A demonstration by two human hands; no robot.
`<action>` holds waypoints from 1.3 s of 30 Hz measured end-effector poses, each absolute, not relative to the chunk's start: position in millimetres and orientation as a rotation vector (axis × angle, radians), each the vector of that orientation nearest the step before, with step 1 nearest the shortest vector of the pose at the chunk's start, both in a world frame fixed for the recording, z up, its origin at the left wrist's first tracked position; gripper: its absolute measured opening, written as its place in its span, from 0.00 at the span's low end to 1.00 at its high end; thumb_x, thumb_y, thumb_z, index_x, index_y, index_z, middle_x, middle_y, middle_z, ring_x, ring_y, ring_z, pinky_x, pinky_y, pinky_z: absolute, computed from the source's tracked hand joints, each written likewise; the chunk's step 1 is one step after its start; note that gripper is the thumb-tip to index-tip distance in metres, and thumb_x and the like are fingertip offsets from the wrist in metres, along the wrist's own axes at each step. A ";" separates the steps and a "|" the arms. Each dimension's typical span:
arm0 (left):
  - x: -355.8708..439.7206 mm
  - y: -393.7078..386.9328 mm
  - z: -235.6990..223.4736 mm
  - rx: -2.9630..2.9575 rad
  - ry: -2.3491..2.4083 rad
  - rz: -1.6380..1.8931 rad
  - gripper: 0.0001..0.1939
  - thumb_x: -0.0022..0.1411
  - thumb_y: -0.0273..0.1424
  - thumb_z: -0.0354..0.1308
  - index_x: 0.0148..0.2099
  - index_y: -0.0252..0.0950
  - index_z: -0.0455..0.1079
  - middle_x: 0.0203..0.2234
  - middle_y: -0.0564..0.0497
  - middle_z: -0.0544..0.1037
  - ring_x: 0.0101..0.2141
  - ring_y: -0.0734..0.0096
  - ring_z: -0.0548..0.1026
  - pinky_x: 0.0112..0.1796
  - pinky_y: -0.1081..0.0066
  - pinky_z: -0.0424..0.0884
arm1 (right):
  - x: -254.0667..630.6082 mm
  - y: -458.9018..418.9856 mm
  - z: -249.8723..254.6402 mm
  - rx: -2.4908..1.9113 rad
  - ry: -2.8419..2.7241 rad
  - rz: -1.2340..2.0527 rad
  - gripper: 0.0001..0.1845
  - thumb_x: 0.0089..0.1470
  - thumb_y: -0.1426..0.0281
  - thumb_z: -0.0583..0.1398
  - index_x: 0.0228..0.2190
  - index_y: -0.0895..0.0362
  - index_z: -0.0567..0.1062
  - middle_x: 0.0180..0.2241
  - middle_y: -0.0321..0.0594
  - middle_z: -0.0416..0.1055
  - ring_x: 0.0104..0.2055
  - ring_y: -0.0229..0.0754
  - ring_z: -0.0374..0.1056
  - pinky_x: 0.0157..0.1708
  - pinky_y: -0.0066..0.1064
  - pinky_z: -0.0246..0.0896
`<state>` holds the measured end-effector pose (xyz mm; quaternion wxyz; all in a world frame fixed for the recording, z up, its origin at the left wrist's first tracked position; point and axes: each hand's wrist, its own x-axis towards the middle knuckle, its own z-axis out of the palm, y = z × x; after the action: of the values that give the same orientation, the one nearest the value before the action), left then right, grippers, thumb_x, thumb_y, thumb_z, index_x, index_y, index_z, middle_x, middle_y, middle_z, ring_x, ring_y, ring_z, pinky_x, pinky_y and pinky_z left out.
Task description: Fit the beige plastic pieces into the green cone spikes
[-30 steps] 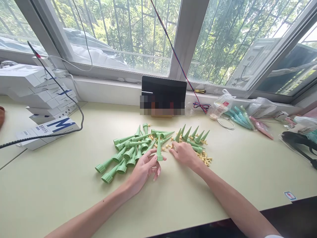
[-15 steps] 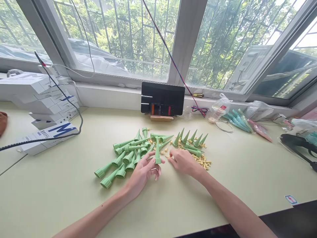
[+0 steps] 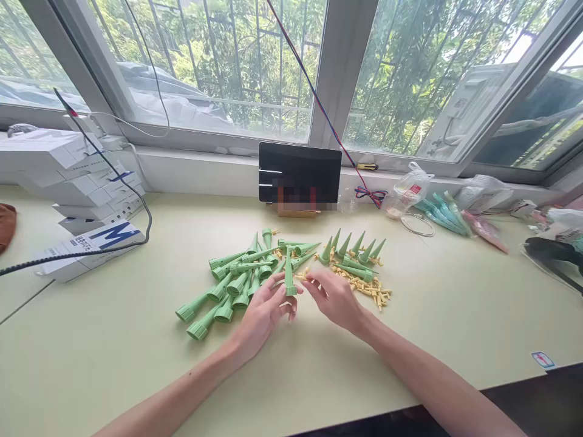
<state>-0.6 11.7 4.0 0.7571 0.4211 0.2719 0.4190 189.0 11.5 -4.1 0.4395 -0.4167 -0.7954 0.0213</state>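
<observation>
My left hand point(image 3: 266, 306) is closed around the wide ribbed base of a green plastic spike point(image 3: 288, 273), which stands point up in its fingers. To the right, my right hand point(image 3: 334, 297) pinches a small yellow plastic piece point(image 3: 301, 277) between thumb and forefinger, close beside that spike. A loose pile of green spikes point(image 3: 237, 282) lies left of and behind my left hand. Beyond my right hand, several green spikes point(image 3: 344, 246) stand upright in a group. Small yellow plastic pieces point(image 3: 376, 295) lie heaped by my right wrist, partly hidden by the hand.
A tablet point(image 3: 299, 176) leans on a small stand by the window. White boxes point(image 3: 91, 194) are stacked at left, with a black cable point(image 3: 148, 221) crossing over them. Plastic bags point(image 3: 405, 191) and a black object point(image 3: 553, 261) lie along the right side of the table.
My right hand has lifted slightly and shifted left, nearer the held spike, with a yellow piece at its fingertips. My left hand keeps its hold. The camera view has shifted a little.
</observation>
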 end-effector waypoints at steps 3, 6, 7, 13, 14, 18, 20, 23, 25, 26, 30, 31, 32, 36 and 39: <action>0.0 11.0 2.7 0.916 0.573 0.910 0.16 0.67 0.35 0.57 0.54 0.36 0.64 0.41 0.44 0.75 0.31 0.70 0.70 0.31 0.67 0.66 | 186.8 11.7 -9.4 -0.924 -1.957 0.090 0.07 0.66 0.73 0.54 0.35 0.56 0.71 0.29 0.38 0.74 0.27 0.35 0.66 0.27 0.27 0.62; 0.8 11.2 1.7 0.925 0.559 0.903 0.15 0.67 0.35 0.57 0.54 0.36 0.65 0.42 0.44 0.75 0.31 0.70 0.70 0.32 0.67 0.66 | 186.8 11.1 -9.4 -0.903 -1.949 0.142 0.07 0.66 0.74 0.54 0.36 0.55 0.71 0.30 0.39 0.74 0.27 0.35 0.68 0.27 0.26 0.64; 0.9 11.5 1.7 0.927 0.561 0.904 0.16 0.67 0.35 0.57 0.55 0.36 0.65 0.42 0.43 0.75 0.31 0.70 0.70 0.32 0.67 0.66 | 187.2 11.1 -8.8 -0.906 -1.948 0.151 0.06 0.66 0.74 0.54 0.37 0.56 0.71 0.30 0.39 0.74 0.27 0.35 0.68 0.27 0.26 0.65; -0.7 10.5 3.5 0.970 0.602 0.925 0.18 0.68 0.36 0.56 0.58 0.37 0.64 0.44 0.42 0.75 0.31 0.70 0.70 0.32 0.66 0.66 | 188.5 12.7 -6.5 -0.863 -1.950 0.095 0.08 0.66 0.73 0.54 0.37 0.56 0.72 0.28 0.37 0.74 0.24 0.33 0.68 0.26 0.25 0.64; -1.1 9.7 3.6 0.982 0.608 0.930 0.18 0.68 0.36 0.56 0.57 0.37 0.64 0.44 0.43 0.75 0.31 0.70 0.70 0.33 0.66 0.66 | 188.3 12.7 -6.4 -0.849 -1.947 0.089 0.08 0.66 0.74 0.54 0.36 0.57 0.72 0.28 0.37 0.74 0.23 0.32 0.68 0.25 0.25 0.64; -2.2 7.5 3.3 1.014 0.619 0.951 0.16 0.69 0.36 0.55 0.56 0.38 0.65 0.44 0.44 0.75 0.30 0.71 0.70 0.33 0.66 0.66 | 187.4 11.7 -6.0 -0.840 -1.927 0.084 0.07 0.65 0.75 0.55 0.36 0.57 0.74 0.30 0.40 0.76 0.24 0.32 0.67 0.25 0.25 0.64; -2.2 7.7 3.1 1.018 0.626 0.963 0.15 0.69 0.36 0.55 0.55 0.39 0.65 0.44 0.44 0.75 0.30 0.71 0.70 0.33 0.66 0.66 | 187.3 11.4 -5.8 -0.839 -1.919 0.075 0.07 0.65 0.75 0.55 0.37 0.57 0.74 0.32 0.41 0.76 0.25 0.33 0.68 0.25 0.25 0.64; -1.9 8.6 3.3 1.020 0.632 0.969 0.14 0.69 0.37 0.54 0.54 0.39 0.65 0.43 0.44 0.75 0.30 0.71 0.69 0.33 0.66 0.66 | 187.1 11.8 -6.0 -0.840 -1.909 0.070 0.08 0.65 0.74 0.55 0.37 0.57 0.74 0.32 0.42 0.76 0.25 0.34 0.68 0.25 0.26 0.64; -1.6 9.0 3.9 1.026 0.637 0.968 0.14 0.69 0.37 0.54 0.55 0.39 0.65 0.43 0.44 0.75 0.30 0.71 0.69 0.33 0.66 0.66 | 187.0 12.1 -6.3 -0.835 -1.901 0.070 0.08 0.65 0.74 0.55 0.37 0.56 0.75 0.32 0.41 0.76 0.26 0.34 0.68 0.25 0.25 0.64; -1.4 9.1 4.3 1.030 0.638 0.967 0.14 0.69 0.37 0.54 0.55 0.39 0.65 0.43 0.44 0.75 0.30 0.71 0.69 0.33 0.66 0.65 | 186.9 12.1 -6.5 -0.833 -1.897 0.071 0.08 0.65 0.73 0.55 0.37 0.56 0.75 0.31 0.41 0.76 0.26 0.34 0.68 0.25 0.25 0.64; -1.3 8.7 5.6 1.042 0.643 0.962 0.15 0.69 0.36 0.54 0.56 0.39 0.64 0.43 0.44 0.74 0.29 0.72 0.69 0.33 0.66 0.65 | 187.1 12.0 -8.4 -0.839 -1.887 0.077 0.08 0.65 0.73 0.55 0.37 0.56 0.74 0.31 0.40 0.74 0.25 0.33 0.67 0.23 0.25 0.63; -1.4 8.5 5.7 1.042 0.645 0.962 0.15 0.69 0.36 0.54 0.56 0.39 0.64 0.43 0.44 0.74 0.29 0.72 0.69 0.33 0.66 0.65 | 187.2 12.1 -9.1 -0.845 -1.884 0.080 0.08 0.65 0.74 0.55 0.37 0.56 0.74 0.30 0.40 0.74 0.25 0.33 0.67 0.23 0.25 0.63; -1.5 8.4 5.7 1.043 0.646 0.963 0.15 0.69 0.36 0.54 0.56 0.39 0.64 0.43 0.44 0.74 0.29 0.72 0.69 0.33 0.66 0.65 | 187.4 12.2 -9.9 -0.851 -1.882 0.083 0.07 0.65 0.74 0.56 0.37 0.56 0.74 0.30 0.39 0.74 0.24 0.33 0.66 0.23 0.25 0.63; -1.7 8.7 5.3 1.045 0.650 0.972 0.15 0.69 0.36 0.54 0.56 0.39 0.64 0.43 0.44 0.75 0.29 0.71 0.69 0.33 0.66 0.65 | 188.1 13.3 -11.1 -0.867 -1.882 0.091 0.07 0.64 0.75 0.56 0.37 0.55 0.74 0.31 0.39 0.73 0.24 0.33 0.65 0.23 0.25 0.62; -1.9 8.8 5.1 1.049 0.658 0.970 0.16 0.69 0.37 0.54 0.56 0.38 0.64 0.43 0.44 0.75 0.29 0.71 0.69 0.32 0.66 0.64 | 188.2 13.4 -9.4 -0.868 -1.893 0.106 0.07 0.65 0.74 0.56 0.36 0.55 0.74 0.30 0.39 0.72 0.25 0.34 0.65 0.24 0.25 0.63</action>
<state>-1.9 8.8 5.1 0.7065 0.4719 0.2962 0.4364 188.2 13.4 -9.4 0.5042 -0.3595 -0.7840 0.0437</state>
